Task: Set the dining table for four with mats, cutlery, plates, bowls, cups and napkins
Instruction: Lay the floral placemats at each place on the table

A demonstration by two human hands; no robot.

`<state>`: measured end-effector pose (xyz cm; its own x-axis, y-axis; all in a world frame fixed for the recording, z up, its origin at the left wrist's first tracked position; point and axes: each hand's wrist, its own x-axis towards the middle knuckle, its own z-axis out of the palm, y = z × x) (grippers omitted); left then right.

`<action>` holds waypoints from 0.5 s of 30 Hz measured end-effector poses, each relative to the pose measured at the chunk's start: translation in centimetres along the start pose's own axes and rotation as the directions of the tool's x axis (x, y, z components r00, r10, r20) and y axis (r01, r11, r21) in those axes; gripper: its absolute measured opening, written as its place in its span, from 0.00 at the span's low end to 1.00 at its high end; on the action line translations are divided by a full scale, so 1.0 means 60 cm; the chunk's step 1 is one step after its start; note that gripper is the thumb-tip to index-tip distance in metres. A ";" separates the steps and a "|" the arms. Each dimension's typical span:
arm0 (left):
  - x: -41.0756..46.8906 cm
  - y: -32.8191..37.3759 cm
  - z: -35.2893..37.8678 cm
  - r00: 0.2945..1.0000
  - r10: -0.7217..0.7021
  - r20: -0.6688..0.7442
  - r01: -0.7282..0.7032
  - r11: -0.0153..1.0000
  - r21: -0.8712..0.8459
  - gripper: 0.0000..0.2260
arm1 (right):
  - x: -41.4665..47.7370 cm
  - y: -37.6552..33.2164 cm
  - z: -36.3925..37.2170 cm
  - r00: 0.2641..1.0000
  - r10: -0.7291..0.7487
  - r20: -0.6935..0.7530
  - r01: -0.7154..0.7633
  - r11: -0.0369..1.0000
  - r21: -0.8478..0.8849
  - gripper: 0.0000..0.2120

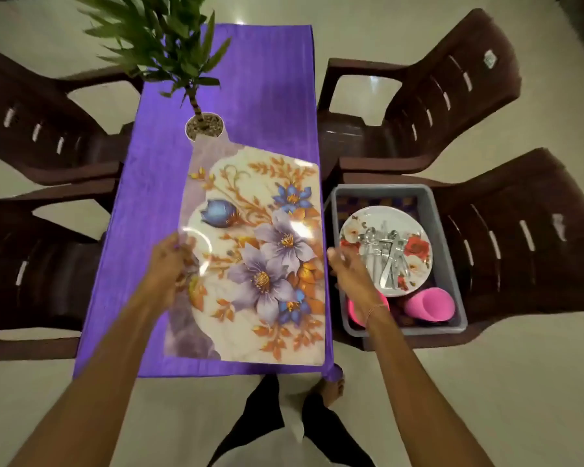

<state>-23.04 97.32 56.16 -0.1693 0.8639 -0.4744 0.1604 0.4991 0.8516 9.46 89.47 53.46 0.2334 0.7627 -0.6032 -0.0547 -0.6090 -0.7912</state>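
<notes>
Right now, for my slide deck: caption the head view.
Left hand grips a floral mat on the purple table; a plate, cutlery, cups in a grey tub.

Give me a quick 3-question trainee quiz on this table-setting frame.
1. True or false: the cutlery lies on the top plate in the grey tub.
2. The potted plant stands: A in the tub; B on the table, beyond the floral mat; C on a chair.
3. Which hand grips the mat's left edge?
Key: 1 true; 2 B; 3 left hand.
</notes>
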 end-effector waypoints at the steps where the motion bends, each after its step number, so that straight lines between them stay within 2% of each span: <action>1: 0.012 -0.035 0.002 0.997 -0.074 0.003 0.074 0.997 -0.034 0.12 | 0.016 0.033 0.022 0.996 0.071 0.056 -0.075 0.995 0.067 0.23; 3: 0.030 -0.103 0.012 0.981 -0.195 0.002 0.194 0.976 -0.094 0.10 | 0.038 0.081 0.054 0.987 0.138 0.081 -0.151 0.970 0.193 0.16; 4: 0.038 -0.136 0.017 0.972 -0.234 -0.002 0.233 0.967 -0.098 0.09 | 0.050 0.100 0.068 0.988 0.148 0.040 -0.153 0.970 0.190 0.11; 5: 0.042 -0.164 0.023 0.965 -0.261 0.000 0.260 0.961 -0.099 0.09 | 0.064 0.118 0.078 0.990 0.136 -0.023 -0.132 0.981 0.140 0.08; 7: 0.054 -0.216 0.032 0.963 -0.270 -0.003 0.268 0.959 -0.091 0.09 | 0.082 0.147 0.098 0.985 0.078 -0.156 -0.080 0.997 -0.008 0.10; 9: 0.061 -0.246 0.042 0.974 -0.220 -0.063 0.218 0.975 -0.035 0.08 | 0.081 0.161 0.112 0.961 0.005 -0.278 -0.046 0.989 -0.141 0.09; 11: 0.071 -0.258 0.047 0.974 -0.151 -0.170 0.168 0.981 0.095 0.04 | 0.076 0.162 0.130 0.919 -0.059 -0.389 -0.046 0.966 -0.255 0.07; 13: 0.074 -0.264 0.051 0.969 -0.075 -0.234 0.127 0.969 0.213 0.10 | 0.072 0.164 0.137 0.886 -0.101 -0.453 -0.035 0.959 -0.281 0.07; 15: 0.082 -0.263 0.049 0.964 -0.034 -0.264 0.106 0.959 0.262 0.12 | 0.076 0.162 0.144 0.861 -0.088 -0.500 -0.050 0.965 -0.256 0.07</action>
<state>-23.51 93.87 39.72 -0.4251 0.7978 -0.4276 0.3905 0.5878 0.7085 1.62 88.88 42.15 0.6917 0.6013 -0.3999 0.1837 -0.6821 -0.7079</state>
